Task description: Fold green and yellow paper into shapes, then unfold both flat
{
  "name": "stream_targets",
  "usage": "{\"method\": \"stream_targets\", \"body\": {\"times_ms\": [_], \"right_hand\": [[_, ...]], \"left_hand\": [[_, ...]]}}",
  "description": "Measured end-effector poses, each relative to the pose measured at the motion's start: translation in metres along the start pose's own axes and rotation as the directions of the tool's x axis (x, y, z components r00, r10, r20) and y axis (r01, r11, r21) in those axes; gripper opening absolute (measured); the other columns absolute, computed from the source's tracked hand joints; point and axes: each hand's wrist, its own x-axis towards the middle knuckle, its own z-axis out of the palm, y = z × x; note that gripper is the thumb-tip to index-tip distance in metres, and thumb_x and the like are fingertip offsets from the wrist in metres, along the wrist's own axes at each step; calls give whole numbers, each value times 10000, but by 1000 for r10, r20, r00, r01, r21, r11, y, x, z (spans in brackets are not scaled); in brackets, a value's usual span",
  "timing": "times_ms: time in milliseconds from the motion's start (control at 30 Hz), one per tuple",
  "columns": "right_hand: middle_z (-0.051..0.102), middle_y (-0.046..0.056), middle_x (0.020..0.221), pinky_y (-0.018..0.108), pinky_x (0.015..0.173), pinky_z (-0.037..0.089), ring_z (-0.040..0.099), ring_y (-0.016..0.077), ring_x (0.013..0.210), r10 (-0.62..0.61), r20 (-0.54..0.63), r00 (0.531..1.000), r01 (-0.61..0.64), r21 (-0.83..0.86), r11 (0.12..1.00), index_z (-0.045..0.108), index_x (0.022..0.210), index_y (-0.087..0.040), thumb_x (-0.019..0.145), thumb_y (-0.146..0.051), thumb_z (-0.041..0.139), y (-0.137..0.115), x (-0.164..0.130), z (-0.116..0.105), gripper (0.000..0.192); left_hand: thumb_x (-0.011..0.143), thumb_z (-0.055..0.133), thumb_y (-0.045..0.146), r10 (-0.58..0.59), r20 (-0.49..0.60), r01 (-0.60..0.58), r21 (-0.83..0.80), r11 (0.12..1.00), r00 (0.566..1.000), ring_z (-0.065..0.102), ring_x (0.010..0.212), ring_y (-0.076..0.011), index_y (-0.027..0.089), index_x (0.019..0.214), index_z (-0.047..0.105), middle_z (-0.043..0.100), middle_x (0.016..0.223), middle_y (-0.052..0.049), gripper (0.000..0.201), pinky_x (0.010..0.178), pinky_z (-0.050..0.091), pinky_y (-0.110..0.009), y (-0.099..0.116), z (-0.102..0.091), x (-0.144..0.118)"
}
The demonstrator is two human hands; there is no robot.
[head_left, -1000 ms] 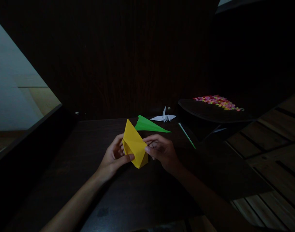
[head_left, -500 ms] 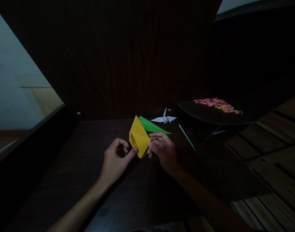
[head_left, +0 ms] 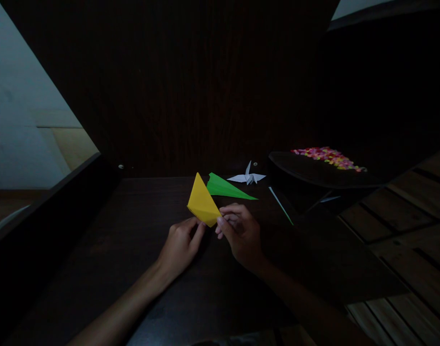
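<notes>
A folded yellow paper (head_left: 201,201) stands as a pointed triangle just above the dark table (head_left: 133,230). My left hand (head_left: 182,245) pinches its lower edge from the left with thumb and forefinger. My right hand (head_left: 239,233) grips its lower right corner with curled fingers. Both hands hold the paper close to the tabletop.
A folded green paper (head_left: 229,188) lies right behind the yellow one. A white paper crane (head_left: 247,177) stands further back. A thin green strip (head_left: 280,204) lies to the right. A dark tray (head_left: 313,168) holds several small colourful pieces (head_left: 328,157). Wooden slats (head_left: 403,221) lie at the right.
The yellow paper went from an opened pocket shape to a flattened triangle and tilted left. My left hand moved in under its lower edge; my right hand stayed at its corner.
</notes>
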Motion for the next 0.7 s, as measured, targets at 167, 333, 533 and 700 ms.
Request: {"method": "stream_targets", "body": {"times_ms": [167,333,533,700], "right_hand": [[613,13,886,201,477,542,637,102,609,-58,-1,998,58,-37,998,590,1070,-223,883,-178,629,0,-1,-3,197],[644,26,892,230,550,569,643,117,657,-155,73,985,165,-145,976,570,1162,-231,891,-146,603,0,-2,-10,286],[676,40,906,280,693,567,660,145,775,-326,278,903,401,-280,872,625,1085,-214,873,-57,584,-14,9,-23,266],[685,72,907,314,718,560,669,179,834,-374,396,838,504,-304,808,644,1052,-183,868,-35,562,-25,22,-39,250]], "left_hand": [[948,465,230,60,-60,-57,61,997,996,677,678,-184,163,856,662,718,778,-54,228,658,495,-252,-4,1,0],[924,456,226,81,-99,-72,89,993,992,693,706,-200,178,834,667,731,797,-68,234,669,522,-271,-9,2,1],[854,500,236,98,-45,-96,44,994,994,692,718,-218,187,812,652,724,792,-61,165,654,533,-292,-17,-5,2],[841,576,284,18,80,-10,-99,995,997,686,806,-224,195,1070,615,714,973,-68,248,692,544,-304,-17,-16,5]]}}
